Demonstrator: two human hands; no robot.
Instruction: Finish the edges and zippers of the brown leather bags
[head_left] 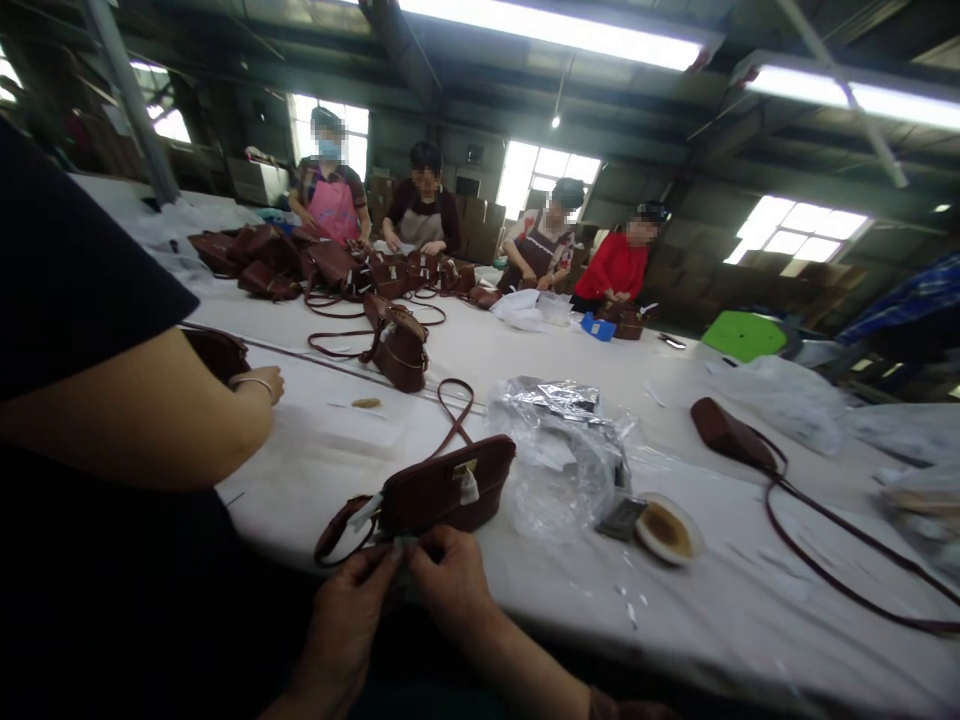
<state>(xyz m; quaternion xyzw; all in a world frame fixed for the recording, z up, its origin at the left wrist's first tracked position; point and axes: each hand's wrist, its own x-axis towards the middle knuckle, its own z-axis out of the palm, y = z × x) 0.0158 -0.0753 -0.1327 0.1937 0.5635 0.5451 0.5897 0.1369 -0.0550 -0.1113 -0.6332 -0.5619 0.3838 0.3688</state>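
Both my hands are at the near edge of the table. My left hand [351, 605] and my right hand [454, 572] pinch a small pale strip [403, 541] between them; its exact kind is too small to tell. Just beyond my fingers stands a dark brown leather handbag [439, 498], with a gold clasp wrapped in white and a pale wrapping at its left end. Its strap [456, 415] loops up behind it, and another loop lies on the left. My fingers partly cover the bag's lower edge.
Right of the bag lie crumpled clear plastic [559, 465] and a shallow dish [666, 528] with brown residue. More brown bags [400, 345] are heaped across the table [517, 585]. A co-worker's arm [187, 410] reaches in closely from the left; several people work opposite.
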